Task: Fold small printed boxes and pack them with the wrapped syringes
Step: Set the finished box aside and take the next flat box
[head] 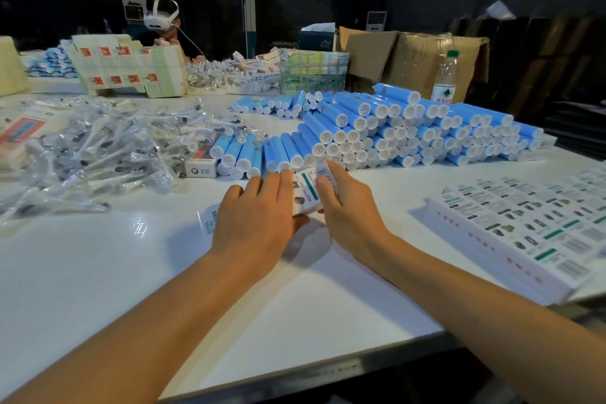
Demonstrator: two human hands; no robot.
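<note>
Both hands, left (259, 216) and right (347, 213), curled around one small printed box (310, 190) at centre of the surface (295, 298), apparently squaring it up. Next: reaching to ten o'clock for a wrapped syringe (98, 147), sliding it inside.

Light falls from overhead onto the white surface (98, 272), which glows bright while the room behind sits almost black. A small glare patch shines on it at the left, and the plastic wrappers (98, 147) glint. Soft shadows lie under the left hand (255, 220) and right hand (347, 216) and along both forearms. The wide lens bends the near edge and stretches the flat boxes (524, 233) at the right, where the print smears. The far wall is grainy and soft, and the person in the headset (162, 18) looks dim
</note>
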